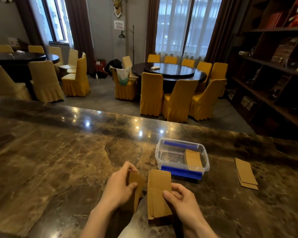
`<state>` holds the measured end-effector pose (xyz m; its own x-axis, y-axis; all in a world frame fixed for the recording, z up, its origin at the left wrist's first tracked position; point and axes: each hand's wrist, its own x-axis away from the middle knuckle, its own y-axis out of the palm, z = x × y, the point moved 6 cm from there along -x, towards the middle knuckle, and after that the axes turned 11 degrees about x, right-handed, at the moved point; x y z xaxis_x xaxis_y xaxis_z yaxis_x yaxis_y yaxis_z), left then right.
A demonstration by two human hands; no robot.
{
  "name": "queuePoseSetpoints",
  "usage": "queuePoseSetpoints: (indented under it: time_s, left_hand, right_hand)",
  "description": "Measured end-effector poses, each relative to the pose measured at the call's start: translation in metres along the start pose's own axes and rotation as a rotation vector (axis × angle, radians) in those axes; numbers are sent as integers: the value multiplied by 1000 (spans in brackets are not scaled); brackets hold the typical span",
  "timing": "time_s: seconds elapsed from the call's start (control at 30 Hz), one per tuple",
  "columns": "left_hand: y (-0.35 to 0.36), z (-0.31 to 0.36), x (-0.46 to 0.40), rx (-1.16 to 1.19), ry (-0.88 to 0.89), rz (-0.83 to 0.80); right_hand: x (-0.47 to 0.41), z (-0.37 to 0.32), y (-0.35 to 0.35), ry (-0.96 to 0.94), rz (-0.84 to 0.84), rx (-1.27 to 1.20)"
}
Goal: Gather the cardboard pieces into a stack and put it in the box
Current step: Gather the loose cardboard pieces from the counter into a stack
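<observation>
Down at six o'clock on the glossy brown marble bench (76,160), both bare hands are busy with cardboard. The left hand (120,184) has its fingers (127,166) clenched on a single flat brown cardboard piece (138,182), thumb on the near face, fingertips curled over the top edge, and the piece stands tilted on its long side, lifted off the marble. Just beside it, toward three o'clock, the right hand (181,198) pinches a loose stack of brown cardboard rectangles (159,188); the thumb presses on the top sheet, the other fingers tuck under the right edge, and the stack's near end rests on the bench while the far end points to twelve o'clock. The single piece and the stack sit close, a narrow gap between them.

Straight beyond the stack, at about one o'clock, sits a clear plastic box with blue clip handles (163,152), lid off, its near blue clip almost touching the stack's far end. Inside, against the right wall, a small bundle of cardboard (193,158) already leans. Well apart at three o'clock, two more overlapping brown cardboard strips (246,173) lie flat on the marble, untouched.
</observation>
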<state>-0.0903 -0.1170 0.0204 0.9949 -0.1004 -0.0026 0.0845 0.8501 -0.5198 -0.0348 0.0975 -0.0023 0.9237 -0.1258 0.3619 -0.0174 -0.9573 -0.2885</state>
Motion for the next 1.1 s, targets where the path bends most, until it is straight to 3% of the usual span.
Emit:
queuePoseSetpoints:
  time_s: [0.1,0.2,0.37,0.47,0.57,0.7,0.83,0.9,1.1]
  left_hand:
    - [1,15,1,301,-21,56]
    - [10,33,2,579,1,1]
    - [25,36,4,644,-16,-63]
    - [17,26,-2,472,21,61]
    - [2,7,-13,25,23,155]
    - [9,-26,-23,-413,-104,-115]
    - [9,-31,-24,-496,-113,-124]
    - [8,-24,-21,-393,-112,-89]
    - [0,0,-14,286,-73,132]
  right_hand:
    - [1,-6,-1,-42,13,-18]
    - [2,-14,-7,-92,83,14]
    - [2,-16,-11,-88,82,38]
    - [3,-11,-16,-83,92,18]
    - [3,-3,-21,-49,103,-23]
    - [4,3,-25,-23,113,-47]
    - [2,3,-27,-18,110,-39]
    - [1,5,-26,-13,108,-45]
    - [-2,1,-22,-40,76,-51]
